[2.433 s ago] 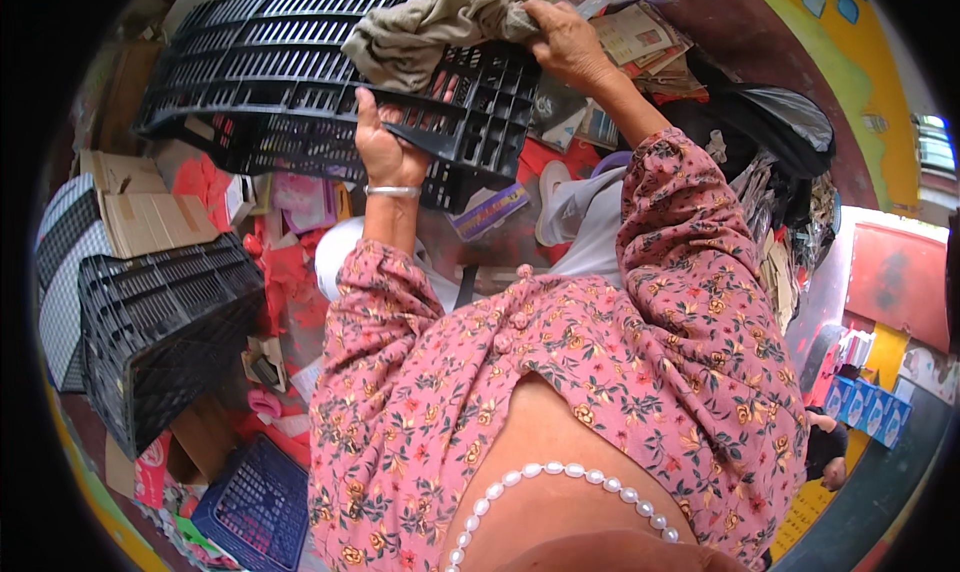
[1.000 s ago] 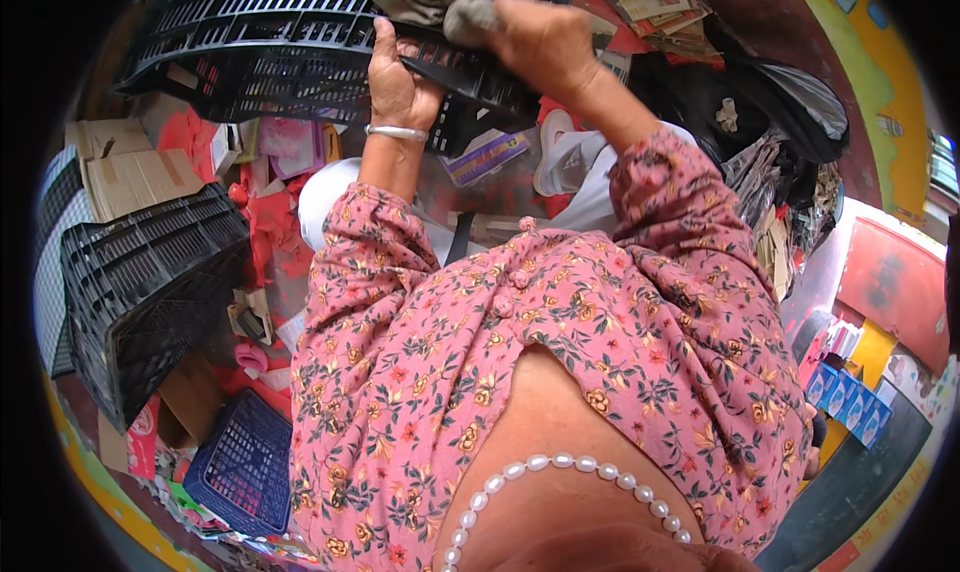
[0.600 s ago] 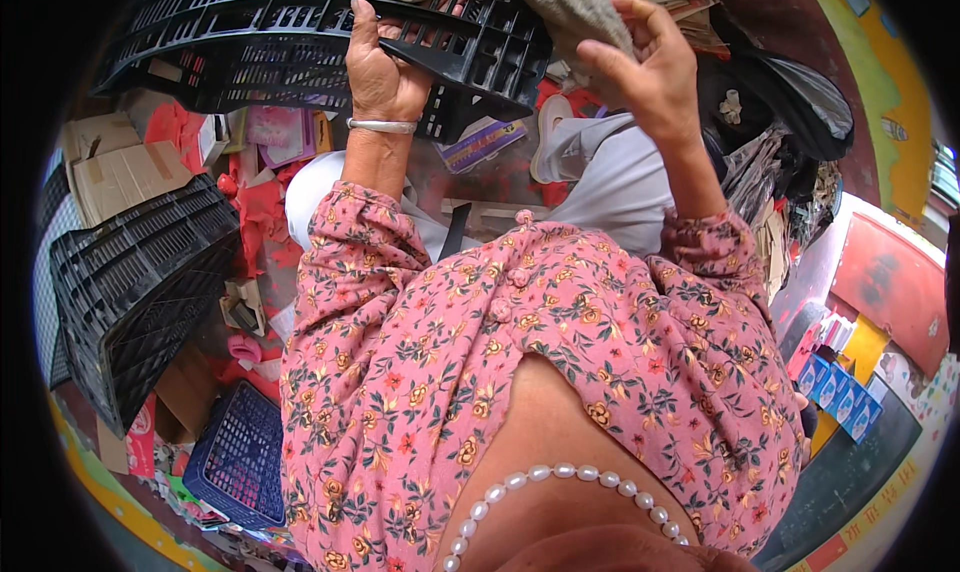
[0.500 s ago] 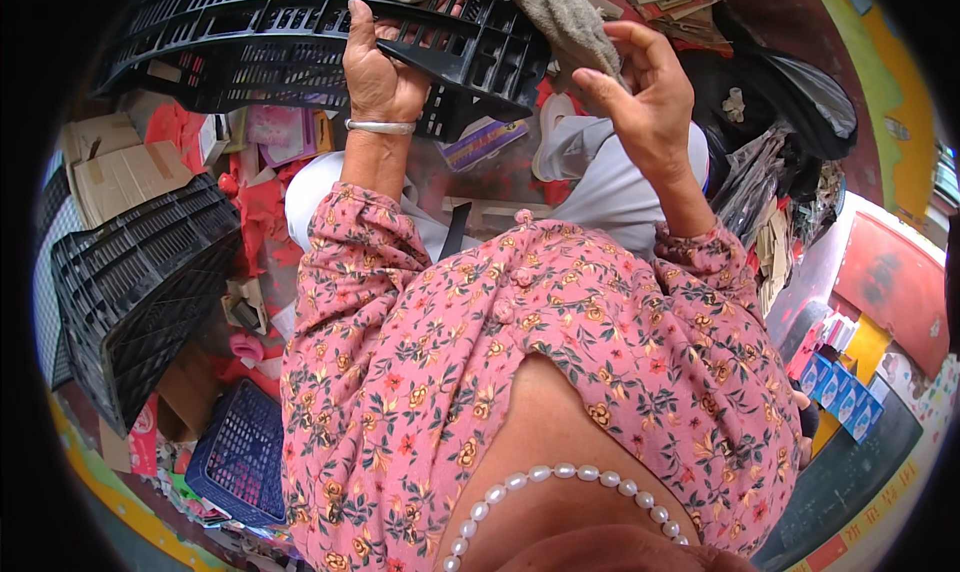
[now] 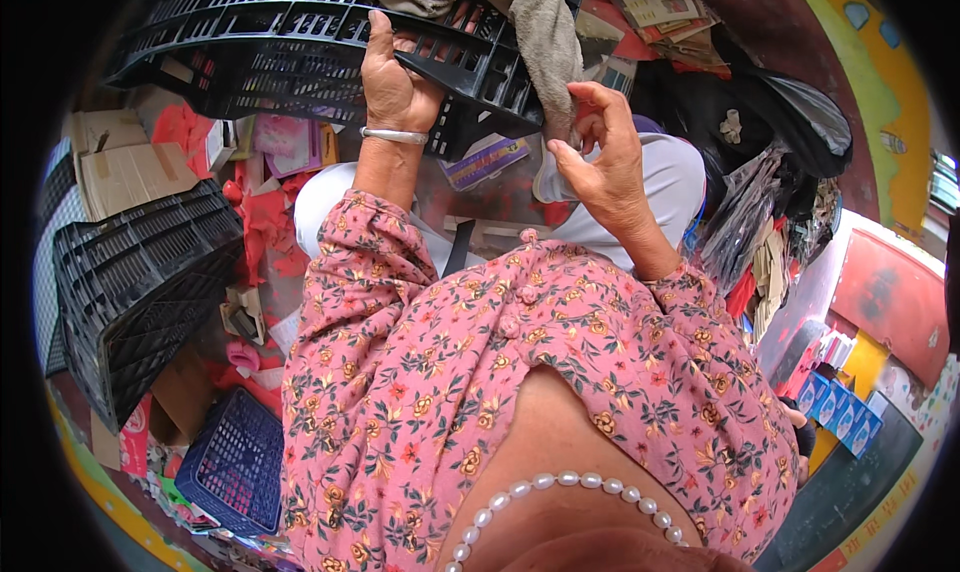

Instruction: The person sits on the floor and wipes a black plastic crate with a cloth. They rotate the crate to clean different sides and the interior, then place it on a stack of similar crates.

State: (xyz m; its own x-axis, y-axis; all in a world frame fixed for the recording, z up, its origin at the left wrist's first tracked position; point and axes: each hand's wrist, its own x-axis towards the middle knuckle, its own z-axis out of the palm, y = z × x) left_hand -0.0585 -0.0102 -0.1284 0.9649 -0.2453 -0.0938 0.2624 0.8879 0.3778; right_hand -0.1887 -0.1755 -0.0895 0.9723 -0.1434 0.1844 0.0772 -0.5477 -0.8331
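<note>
1. The left hand (image 5: 392, 84) is clenched around the near rim of the black plastic crate (image 5: 300, 42), thumb on the outside and fingers curled over the bar, holding the crate up in front of the chest.
2. The right hand (image 5: 600, 167) is half open beside the hanging end of the grey-brown cloth (image 5: 545, 42); thumb and fingertips pinch or touch its lower tip, though the exact contact is hard to tell.
3. The cloth is draped over the crate's near right corner, trailing down past the rim.
4. To work well here, I judge the left grip should stay firm and the crate level, while the right hand takes a fuller hold of the cloth.
5. A second black crate (image 5: 140, 282) and a blue basket (image 5: 235, 462) lie lower left.
</note>
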